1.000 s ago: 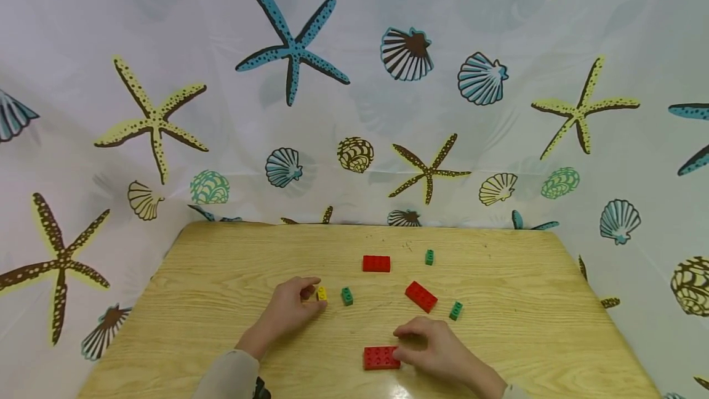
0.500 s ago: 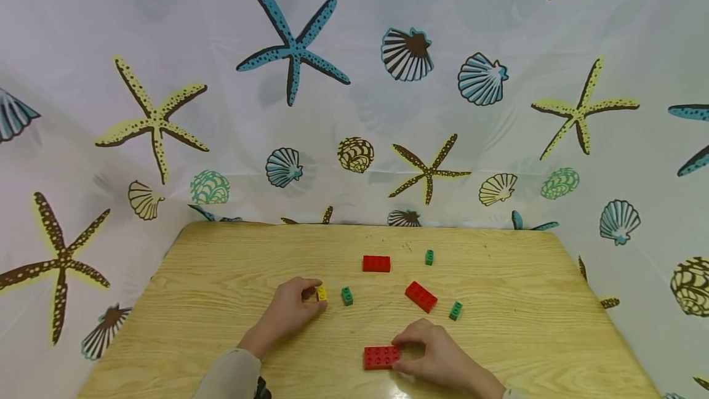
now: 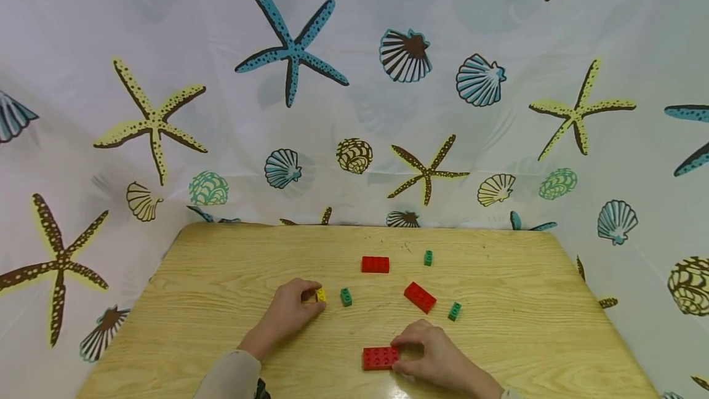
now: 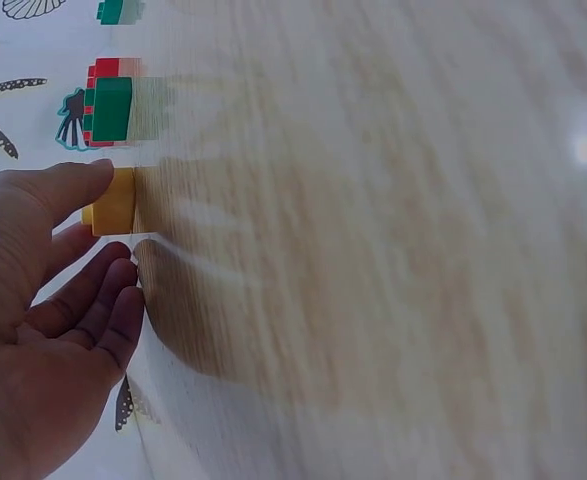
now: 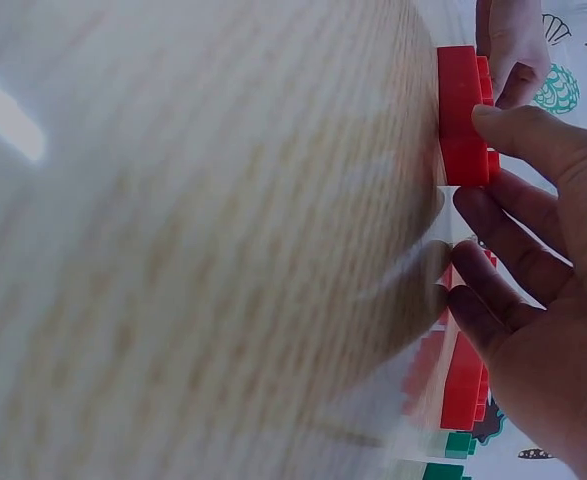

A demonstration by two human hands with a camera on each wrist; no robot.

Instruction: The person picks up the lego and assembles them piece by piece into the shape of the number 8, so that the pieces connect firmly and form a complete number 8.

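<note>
My left hand (image 3: 288, 310) pinches a small yellow toy brick (image 3: 321, 295) between thumb and index finger on the left of the table. In the left wrist view the thumb lies against the yellow brick (image 4: 116, 203); its other fingers are loosely bent. Near the front, my right hand (image 3: 432, 353) grips the right end of a red eight-stud brick (image 3: 379, 358). The right wrist view shows the thumb on the near side of that red brick (image 5: 463, 120), the index finger partly hidden behind it. Both bricks rest on the table.
Just right of the yellow brick stands a small green brick (image 3: 346, 297). Farther back lie a red brick (image 3: 375, 265) and a green brick (image 3: 428, 258). An angled red brick (image 3: 420, 297) and another green brick (image 3: 455, 311) lie beyond my right hand. A patterned curtain (image 3: 354, 79) surrounds the wooden table (image 3: 249, 251).
The right index finger has come down to the red brick's far edge and the thumb has shifted to its near edge, so the hand now grips it. The left fingers have barely moved.
</note>
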